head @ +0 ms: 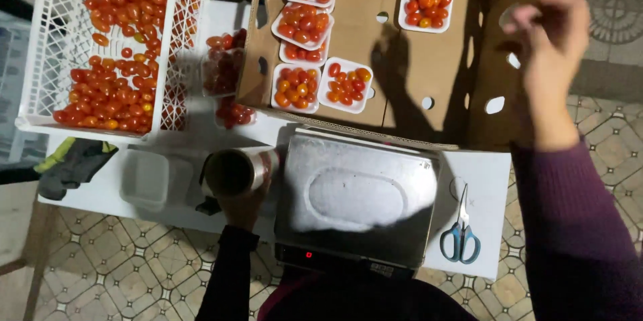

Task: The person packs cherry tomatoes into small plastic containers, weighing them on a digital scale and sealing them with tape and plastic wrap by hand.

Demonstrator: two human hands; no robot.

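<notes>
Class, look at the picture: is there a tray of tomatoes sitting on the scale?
No: the scale platform is bare, and the filled trays lie in the cardboard box behind it.

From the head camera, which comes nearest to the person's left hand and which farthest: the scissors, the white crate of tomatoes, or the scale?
1. The scale, just to the right of the left hand, which holds a roll.
2. The white crate of tomatoes, up and to the left, at the table's back corner.
3. The scissors, far right, beyond the scale.
</notes>
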